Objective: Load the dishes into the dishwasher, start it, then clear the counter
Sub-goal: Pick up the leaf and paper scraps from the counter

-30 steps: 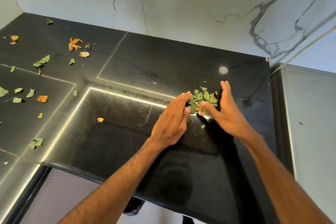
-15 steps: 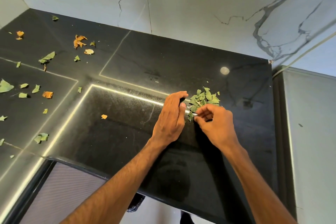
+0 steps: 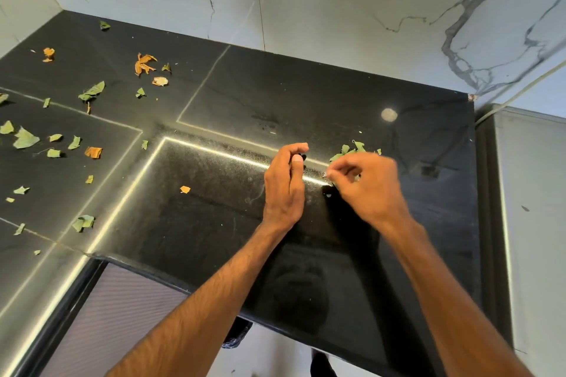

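While the left hand (image 3: 284, 185) stands cupped on the black tabletop (image 3: 306, 92), the right hand (image 3: 369, 188) curls over green leaf scraps (image 3: 345, 150), grip unclear.

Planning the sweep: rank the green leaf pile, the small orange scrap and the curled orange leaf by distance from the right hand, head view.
1. green leaf pile, against the right hand.
2. small orange scrap, mid-counter, to the left.
3. curled orange leaf, far left, near the wall.
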Available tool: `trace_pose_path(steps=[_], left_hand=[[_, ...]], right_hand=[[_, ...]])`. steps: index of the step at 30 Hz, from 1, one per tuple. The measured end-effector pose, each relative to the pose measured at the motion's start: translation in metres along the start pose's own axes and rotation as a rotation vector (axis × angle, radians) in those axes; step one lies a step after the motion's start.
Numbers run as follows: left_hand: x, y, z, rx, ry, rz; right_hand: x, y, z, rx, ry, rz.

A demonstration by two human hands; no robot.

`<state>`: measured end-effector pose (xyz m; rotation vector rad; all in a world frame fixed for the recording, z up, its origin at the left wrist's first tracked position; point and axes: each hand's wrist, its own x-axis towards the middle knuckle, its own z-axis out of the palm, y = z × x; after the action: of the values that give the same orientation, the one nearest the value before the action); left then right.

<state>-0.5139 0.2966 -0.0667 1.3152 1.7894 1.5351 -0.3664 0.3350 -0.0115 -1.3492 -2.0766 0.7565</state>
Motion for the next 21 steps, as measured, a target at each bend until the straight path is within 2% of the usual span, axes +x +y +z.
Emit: trace_pose_path(steps=[2,4,6,9,12,15,18,21], left_hand=[[0.000,0.000,0.000,0.047,-0.055,0.050],[-0.002,0.000,0.001,0.100,-0.109,0.102],[-0.005,0.002,0.002,0.148,-0.141,0.144],[-0.005,0.003,0.002,0.207,-0.196,0.197],[-0.005,0.002,0.002,0.296,-0.274,0.221],[0.003,0.003,0.000,0.463,-0.369,0.255],[0.023,0.011,-0.002,0.671,-0.578,0.279],[0.046,0.031,0.005,0.790,-0.827,0.158]], right_hand=[[0.009,0.014,-0.022,-0.002,0.112,0.019],[0.023,0.035,-0.036,-0.113,0.110,0.092],[0.035,0.051,-0.038,-0.233,-0.037,0.137],[0.039,0.051,-0.023,-0.293,-0.255,0.087],[0.032,0.045,-0.020,-0.302,-0.314,0.005],[0.026,0.048,-0.047,-0.359,-0.308,0.071],[0.021,0.051,-0.071,-0.403,-0.481,0.196],[0.017,0.052,-0.064,-0.369,-0.554,0.232]])
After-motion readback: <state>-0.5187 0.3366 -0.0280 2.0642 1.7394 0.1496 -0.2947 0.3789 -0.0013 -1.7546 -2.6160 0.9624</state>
